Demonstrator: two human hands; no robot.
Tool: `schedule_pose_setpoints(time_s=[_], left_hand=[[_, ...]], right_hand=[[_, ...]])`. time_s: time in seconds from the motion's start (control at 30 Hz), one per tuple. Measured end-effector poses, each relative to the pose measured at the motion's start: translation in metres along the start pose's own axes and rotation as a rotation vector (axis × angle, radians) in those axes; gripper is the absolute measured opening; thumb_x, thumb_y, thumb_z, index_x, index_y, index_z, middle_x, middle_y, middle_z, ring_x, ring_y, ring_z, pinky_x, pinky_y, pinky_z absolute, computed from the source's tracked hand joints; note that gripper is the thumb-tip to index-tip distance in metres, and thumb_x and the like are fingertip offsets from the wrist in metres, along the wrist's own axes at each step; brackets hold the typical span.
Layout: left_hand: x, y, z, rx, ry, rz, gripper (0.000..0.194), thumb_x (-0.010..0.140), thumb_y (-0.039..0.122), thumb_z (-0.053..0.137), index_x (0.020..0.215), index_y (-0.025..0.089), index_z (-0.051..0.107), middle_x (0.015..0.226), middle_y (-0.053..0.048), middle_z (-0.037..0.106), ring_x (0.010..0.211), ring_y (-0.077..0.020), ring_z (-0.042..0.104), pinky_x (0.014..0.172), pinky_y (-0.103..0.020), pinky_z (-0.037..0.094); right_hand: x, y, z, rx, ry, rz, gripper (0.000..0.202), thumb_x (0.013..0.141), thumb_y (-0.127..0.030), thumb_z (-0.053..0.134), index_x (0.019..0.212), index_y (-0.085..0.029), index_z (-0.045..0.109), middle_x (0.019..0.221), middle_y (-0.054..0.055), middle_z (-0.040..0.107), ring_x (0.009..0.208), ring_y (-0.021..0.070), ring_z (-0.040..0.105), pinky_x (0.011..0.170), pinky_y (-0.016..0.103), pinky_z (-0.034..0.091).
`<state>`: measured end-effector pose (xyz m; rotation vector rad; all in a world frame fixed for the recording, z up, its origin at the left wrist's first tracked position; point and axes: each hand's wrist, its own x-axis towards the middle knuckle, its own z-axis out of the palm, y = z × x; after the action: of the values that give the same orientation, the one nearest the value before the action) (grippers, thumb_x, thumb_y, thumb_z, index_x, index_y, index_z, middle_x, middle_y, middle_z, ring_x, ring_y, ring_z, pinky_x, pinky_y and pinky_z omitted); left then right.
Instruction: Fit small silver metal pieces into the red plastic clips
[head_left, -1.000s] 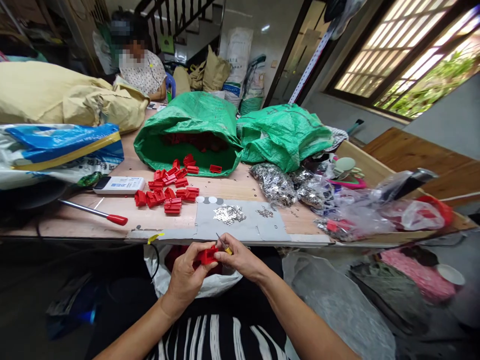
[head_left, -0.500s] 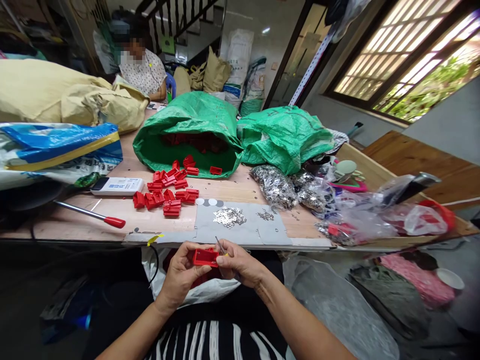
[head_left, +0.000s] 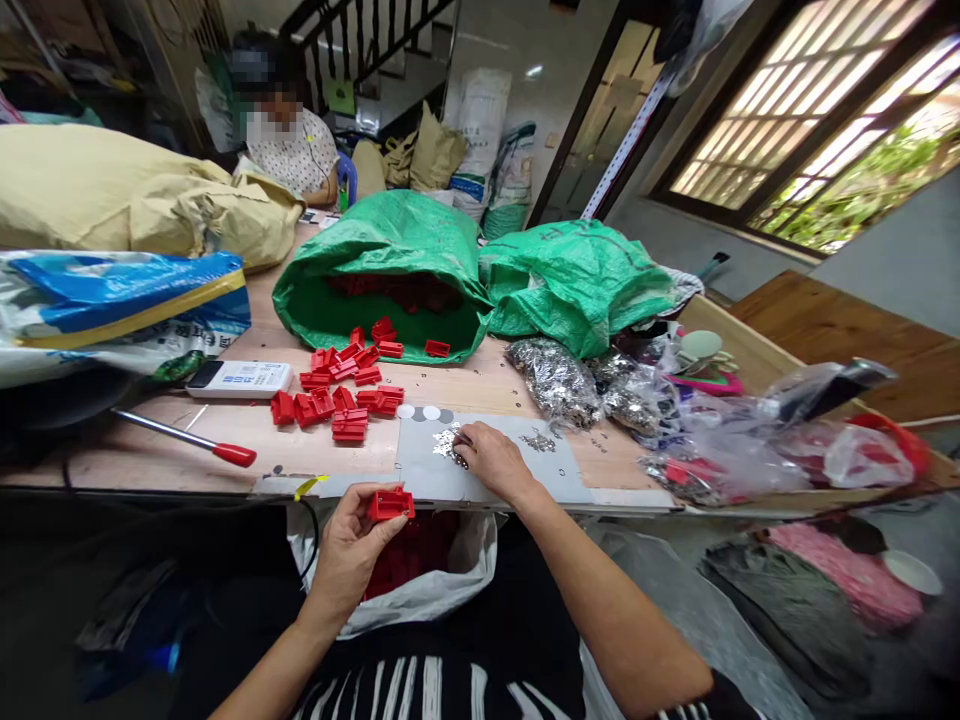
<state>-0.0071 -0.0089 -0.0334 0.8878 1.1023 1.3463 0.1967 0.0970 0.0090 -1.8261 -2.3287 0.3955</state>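
My left hand [head_left: 351, 540] pinches a small red plastic housing [head_left: 391, 504], its open side turned up, just off the table's front edge. Over the grey mat [head_left: 517, 480], my right hand [head_left: 491, 460] is closed with its fingertips at a pile of small shiny metal pieces [head_left: 444, 440]. A thin dark tool [head_left: 463, 437] shows at those fingertips; its kind is unclear and most of it is hidden. A smaller heap of metal pieces [head_left: 538, 441] lies to the right. Below my hands, a white sack [head_left: 480, 565] in my lap holds more red parts.
Several red housings [head_left: 349, 425] lie left of the mat, before an open green sack [head_left: 382, 235]. A lever with a red grip [head_left: 234, 455] juts in from the left. Bags of metal pieces [head_left: 555, 380] sit at right. A person [head_left: 296, 150] sits across the table.
My right hand has left the red housing and reached forward to the metal pile, taking the thin tool along. My left hand still holds the housing, slightly further left.
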Motion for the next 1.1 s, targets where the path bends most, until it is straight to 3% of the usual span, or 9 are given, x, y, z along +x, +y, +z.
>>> schedule_pose_setpoints(time_s=[0.5, 0.7, 1.1], left_hand=[[0.002, -0.008, -0.001, -0.005, -0.018, -0.047, 0.035, 0.068, 0.027, 0.077, 0.097, 0.017, 0.059, 0.106, -0.006, 0.070, 0.091, -0.0162, 0.066, 0.087, -0.030, 0.051], [0.001, -0.006, 0.001, -0.018, -0.025, -0.058, 0.036, 0.067, 0.026, 0.078, 0.096, 0.017, 0.060, 0.106, -0.006, 0.070, 0.090, -0.0159, 0.066, 0.086, -0.028, 0.051], [0.002, 0.007, 0.009, -0.214, -0.021, -0.155, 0.038, 0.067, 0.021, 0.078, 0.096, 0.017, 0.055, 0.100, -0.004, 0.071, 0.081, -0.0113, 0.066, 0.079, -0.024, 0.052]], right_hand=[[0.000, 0.008, -0.001, 0.013, -0.044, -0.013, 0.007, 0.087, -0.025, 0.053, 0.085, -0.020, 0.058, 0.092, 0.003, 0.062, 0.084, 0.0157, 0.055, 0.066, 0.024, 0.031], [0.000, 0.008, 0.003, 0.114, -0.038, -0.045, 0.002, 0.080, -0.022, 0.060, 0.081, -0.020, 0.058, 0.087, 0.002, 0.061, 0.080, 0.0151, 0.054, 0.063, 0.023, 0.030], [-0.008, 0.017, -0.006, 0.323, 0.040, -0.072, 0.007, 0.085, -0.018, 0.048, 0.084, -0.021, 0.055, 0.084, 0.001, 0.064, 0.076, 0.0156, 0.057, 0.068, 0.024, 0.037]])
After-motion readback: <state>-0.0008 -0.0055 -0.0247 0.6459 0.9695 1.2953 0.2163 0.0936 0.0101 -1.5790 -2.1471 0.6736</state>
